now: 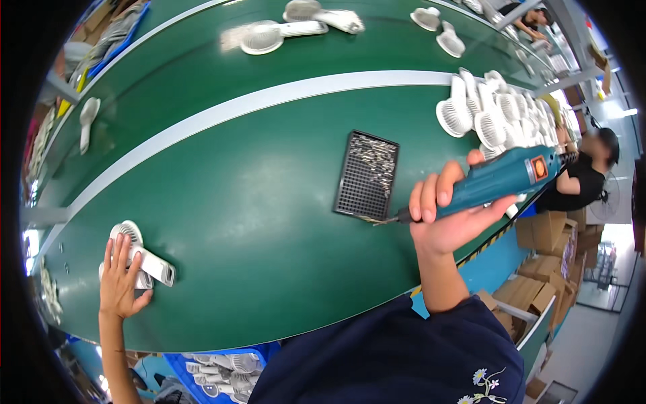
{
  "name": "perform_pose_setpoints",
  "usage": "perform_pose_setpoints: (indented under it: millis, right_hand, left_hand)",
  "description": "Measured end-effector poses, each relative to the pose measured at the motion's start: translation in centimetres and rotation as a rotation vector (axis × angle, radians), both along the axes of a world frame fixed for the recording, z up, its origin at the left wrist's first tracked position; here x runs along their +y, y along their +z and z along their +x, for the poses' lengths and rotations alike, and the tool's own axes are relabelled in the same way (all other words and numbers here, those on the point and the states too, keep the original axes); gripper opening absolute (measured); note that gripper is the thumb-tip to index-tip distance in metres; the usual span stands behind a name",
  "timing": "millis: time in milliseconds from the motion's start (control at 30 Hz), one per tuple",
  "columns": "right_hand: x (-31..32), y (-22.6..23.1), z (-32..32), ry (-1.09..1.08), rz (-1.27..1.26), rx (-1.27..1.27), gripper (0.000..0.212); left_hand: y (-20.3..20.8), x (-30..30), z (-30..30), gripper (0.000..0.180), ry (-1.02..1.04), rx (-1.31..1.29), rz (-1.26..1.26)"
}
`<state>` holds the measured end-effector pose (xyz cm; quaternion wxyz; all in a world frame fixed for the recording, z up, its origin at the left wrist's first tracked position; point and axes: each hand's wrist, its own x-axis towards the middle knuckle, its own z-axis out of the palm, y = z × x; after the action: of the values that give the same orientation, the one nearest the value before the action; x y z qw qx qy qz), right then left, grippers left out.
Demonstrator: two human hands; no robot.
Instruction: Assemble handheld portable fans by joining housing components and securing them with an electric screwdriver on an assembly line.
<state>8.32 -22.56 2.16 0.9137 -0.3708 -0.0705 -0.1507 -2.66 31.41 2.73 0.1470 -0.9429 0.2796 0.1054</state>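
My right hand point(452, 214) is wrapped round a teal electric screwdriver point(494, 180), its bit pointing left. The bit's tip is at the lower edge of a black screw tray point(367, 176), whose far part is covered with small metal screws. Over at the left, my left hand point(122, 279) lies with stretched fingers on white handheld fans point(158, 267). One has its round grille head point(128, 231) just beyond my fingertips. The hand partly hides the fans beneath it, and its fingers are not wrapped round any of them.
A heap of white fans point(491, 121) stands at the right of the green table point(256, 202). Beyond a pale rail point(269, 93), more fans point(262, 38) lie on a green belt. A blue bin point(178, 369) of fan parts is below the near edge. Another person point(582, 175) is at the right, near cartons point(542, 232).
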Motion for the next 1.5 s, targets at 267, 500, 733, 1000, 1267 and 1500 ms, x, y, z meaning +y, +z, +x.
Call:
perform_pose_setpoints:
  millis: [267,500,733,1000,1267,1500]
  right_hand:
    - [-4.5,-0.2,2.3,-0.129,-0.218,-0.239,0.089]
    - [-2.0,-2.6,4.3,0.077,-0.141,-0.345,0.097]
    - [-1.6,-2.9,5.2,0.038,-0.168,-0.265,0.101]
    - [-2.4,-2.9,5.3,-0.017,-0.164,-0.194,0.1]
    - [-2.9,-2.8,5.3,0.1,-0.323,-0.321,0.092]
    - [-3.2,-2.8,5.8,0.096,-0.361,-0.313,0.092]
  left_hand:
    - [-1.8,-11.1,5.4,0.077,-0.064,-0.08,-0.188]
    - [-2.2,-26.8,5.4,0.085,0.081,0.003,-0.345]
    - [-2.2,-33.8,5.8,0.084,0.14,0.015,-0.395]
    - [0.1,-30.2,9.7,0.097,-0.131,0.235,-0.34]
    - [-0.5,-31.2,8.8,0.095,-0.068,0.195,-0.362]
    - [-1.3,-31.8,6.7,0.096,0.048,0.163,-0.355]
